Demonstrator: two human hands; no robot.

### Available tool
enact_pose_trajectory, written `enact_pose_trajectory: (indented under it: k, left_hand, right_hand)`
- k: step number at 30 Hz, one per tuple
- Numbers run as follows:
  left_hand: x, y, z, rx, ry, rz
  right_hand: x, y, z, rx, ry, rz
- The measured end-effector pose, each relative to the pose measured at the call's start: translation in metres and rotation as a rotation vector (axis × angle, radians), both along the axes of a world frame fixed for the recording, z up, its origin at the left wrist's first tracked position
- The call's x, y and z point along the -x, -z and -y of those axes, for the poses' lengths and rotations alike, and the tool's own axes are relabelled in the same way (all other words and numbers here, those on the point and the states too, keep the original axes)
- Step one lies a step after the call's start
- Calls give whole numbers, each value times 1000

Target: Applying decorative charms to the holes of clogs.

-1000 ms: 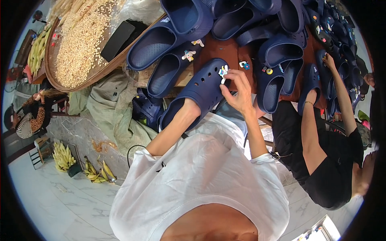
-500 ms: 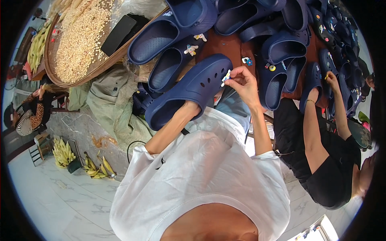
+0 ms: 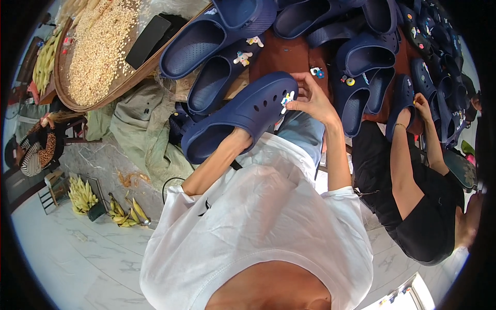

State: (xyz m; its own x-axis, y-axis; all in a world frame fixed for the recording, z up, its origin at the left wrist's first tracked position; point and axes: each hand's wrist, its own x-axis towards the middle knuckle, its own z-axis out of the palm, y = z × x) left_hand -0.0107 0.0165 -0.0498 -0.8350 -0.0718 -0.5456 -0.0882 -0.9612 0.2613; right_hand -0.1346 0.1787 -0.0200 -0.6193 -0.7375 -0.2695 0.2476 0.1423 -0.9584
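Observation:
A navy clog (image 3: 235, 113) with round holes is held up before my chest, its toe pointing up and right. My left hand (image 3: 240, 138) reaches into its foot opening and supports it; the fingers are hidden inside. At the toe, my right hand (image 3: 316, 105) presses its thumb on a small white shoe charm with coloured bits (image 3: 287, 101). The other fingers of that hand curl round behind the toe. Whether the charm is fully seated in a hole, I cannot tell. Two pale charms (image 3: 243, 58) sit on another navy clog (image 3: 209, 85) just beyond.
Many navy clogs (image 3: 367, 54) lie ahead and to the right on a brown surface (image 3: 284, 54). A loose flower-like charm (image 3: 316, 73) rests there. Left is a tray (image 3: 58, 77) of pale kernels with a black phone-like object (image 3: 148, 41). A co-worker in black (image 3: 421, 217) handles a clog at right.
My right fingers have moved round the clog's toe, and the charm now lies against the clog under my thumb. The clog has shifted slightly left. The co-worker's two hands have come closer together.

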Motion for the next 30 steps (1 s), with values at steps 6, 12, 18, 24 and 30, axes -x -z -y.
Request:
enact_pose_trajectory:
  k: [6, 12, 18, 24, 30]
  left_hand:
    - [-1, 0, 3, -17, 48, -29]
    - [-13, -4, 3, -34, 75, -43]
    - [-1, -2, 12, -39, 95, -44]
    - [-2, -3, 12, -42, 85, -39]
    - [8, -5, 9, -40, 79, -21]
  right_hand:
    - [-6, 20, 9, 31, 63, -69]
    - [-26, 18, 7, -150, 293, -435]
    - [20, 35, -12, -538, 461, -1122]
    - [38, 56, -2, -836, 340, -1186]
    - [40, 56, -2, -754, 380, -1334]
